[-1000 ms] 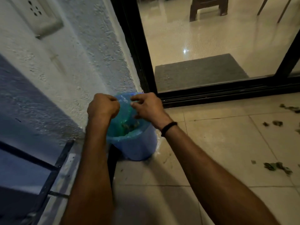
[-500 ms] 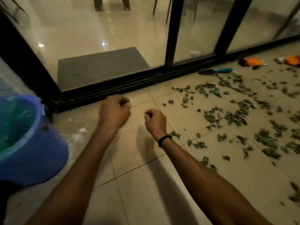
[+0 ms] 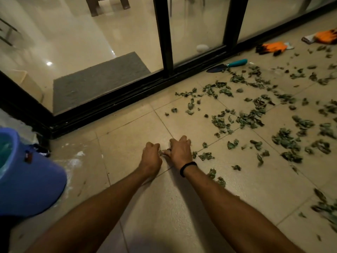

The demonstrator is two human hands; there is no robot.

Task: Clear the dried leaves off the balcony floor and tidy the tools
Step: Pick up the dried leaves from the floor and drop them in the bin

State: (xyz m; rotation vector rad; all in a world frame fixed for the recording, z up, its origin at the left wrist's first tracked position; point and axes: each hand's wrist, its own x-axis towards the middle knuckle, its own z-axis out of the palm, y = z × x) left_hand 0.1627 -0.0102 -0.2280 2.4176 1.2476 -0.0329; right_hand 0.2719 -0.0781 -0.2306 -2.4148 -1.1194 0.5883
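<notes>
The fingers of both hands are curled down close to the tiles, just below the middle of the frame. The left hand [image 3: 151, 156] is bunched into a loose fist and the right hand [image 3: 180, 152] is hooked over beside it, its thumb reaching towards the left. A small leaf scrap [image 3: 160, 152] shows in the narrow gap where the two hands meet. From here I cannot tell which fingers, if any, have hold of it, since the fingertips are hidden under the knuckles. A black wristband [image 3: 187, 168] sits on the right wrist.

The dried leaves [image 3: 249, 119] lie scattered over the balcony floor [image 3: 182, 207] across the right half of the frame, the nearest few just beside the right hand and forearm. Further up and right, a trowel [image 3: 228, 65] with a teal handle lies flat on the tiles near the black door track [image 3: 109, 105]. Beyond it, in the upper right corner, two orange gloves [image 3: 273, 47] lie on the floor, a little apart from each other.

At the lower left edge stands a blue bucket [image 3: 31, 179] with a greenish liner [image 3: 3, 152] inside. Behind the glass, upper left of centre, a grey mat [image 3: 98, 77] lies on the indoor floor.
</notes>
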